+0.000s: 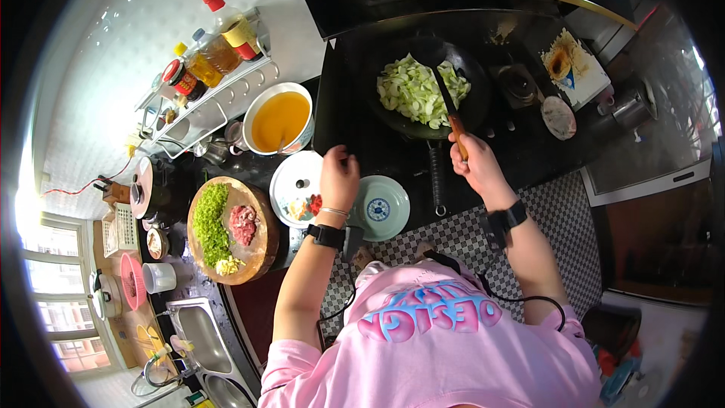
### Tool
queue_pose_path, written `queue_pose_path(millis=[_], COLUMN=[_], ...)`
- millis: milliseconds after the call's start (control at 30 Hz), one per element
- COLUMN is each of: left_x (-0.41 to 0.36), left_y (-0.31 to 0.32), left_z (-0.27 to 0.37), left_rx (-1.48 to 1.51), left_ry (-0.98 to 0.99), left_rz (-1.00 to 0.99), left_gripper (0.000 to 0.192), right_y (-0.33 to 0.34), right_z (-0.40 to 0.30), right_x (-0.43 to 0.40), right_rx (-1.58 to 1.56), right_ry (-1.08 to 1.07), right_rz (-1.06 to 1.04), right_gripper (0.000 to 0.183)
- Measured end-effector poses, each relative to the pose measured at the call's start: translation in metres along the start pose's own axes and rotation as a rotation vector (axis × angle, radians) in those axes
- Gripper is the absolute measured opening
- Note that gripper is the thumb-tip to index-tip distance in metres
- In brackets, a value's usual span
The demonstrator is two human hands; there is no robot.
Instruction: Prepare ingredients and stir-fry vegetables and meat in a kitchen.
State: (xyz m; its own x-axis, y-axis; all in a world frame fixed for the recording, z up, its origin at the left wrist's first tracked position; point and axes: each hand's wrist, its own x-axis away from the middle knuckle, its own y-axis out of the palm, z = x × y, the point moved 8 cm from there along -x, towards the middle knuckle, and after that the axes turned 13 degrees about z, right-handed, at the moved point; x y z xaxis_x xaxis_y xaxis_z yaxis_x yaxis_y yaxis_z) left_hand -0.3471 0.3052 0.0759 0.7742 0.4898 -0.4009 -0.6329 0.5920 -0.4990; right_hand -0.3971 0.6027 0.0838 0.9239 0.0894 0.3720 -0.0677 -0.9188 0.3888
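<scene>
My right hand (476, 163) grips the wooden handle of a dark wok spatula (444, 88). Its blade rests in a black wok (473, 68) that holds sliced pale-green vegetable (416, 92). Over the right edge of a white pot lid (291, 173) hovers my left hand (340, 178); its fingers are curled and blurred, so I cannot tell if anything is between them. Chopped red chilli (314, 204) and pale chopped bits (297, 209) lie on that lid. Beside my left wrist sits a pale green bowl (379, 208) with a blue motif at its centre.
A round wooden chopping board (266, 238) bears chopped greens, raw meat and chopped garlic-like bits. Behind the lid stands a bowl of orange-yellow liquid (281, 120). Bottles and jars fill a wall rack (226, 82). The wok handle (436, 178) points towards me. A sink (201, 331) is at lower left.
</scene>
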Motion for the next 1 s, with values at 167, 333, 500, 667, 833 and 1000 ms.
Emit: queue_pose_path(millis=[167,333,500,667,833,1000], left_x=[0.028,0.044,0.04,0.044,0.037,0.042], left_y=[0.027,-0.016,-0.071,-0.14,-0.201,-0.215], left_z=[0.083,0.095,0.039,-0.051,-0.117,-0.166], left_rx=[0.324,0.506,0.735,0.914,0.849,0.814], left_ry=[0.078,-0.015,-0.45,-0.749,-0.852,-0.946], left_rz=[-0.555,-0.461,-0.422,-0.309,-0.098,-0.148], left_gripper=[0.03,0.028,0.025,0.025,0.02,0.02], right_y=[0.044,0.119,0.189,0.269,0.301,0.361], right_z=[0.027,0.042,0.089,0.118,0.147,0.19], right_x=[0.054,0.085,0.086,0.097,0.028,-0.041], right_rx=[0.114,0.361,0.484,0.607,0.874,1.074], right_ry=[0.001,-0.229,-0.275,-0.288,-0.467,-0.537], right_rz=[-0.253,-0.451,-0.628,-0.838,-0.38,-0.138], right_gripper=[0.013,0.047,0.053,0.024,0.02,0.032])
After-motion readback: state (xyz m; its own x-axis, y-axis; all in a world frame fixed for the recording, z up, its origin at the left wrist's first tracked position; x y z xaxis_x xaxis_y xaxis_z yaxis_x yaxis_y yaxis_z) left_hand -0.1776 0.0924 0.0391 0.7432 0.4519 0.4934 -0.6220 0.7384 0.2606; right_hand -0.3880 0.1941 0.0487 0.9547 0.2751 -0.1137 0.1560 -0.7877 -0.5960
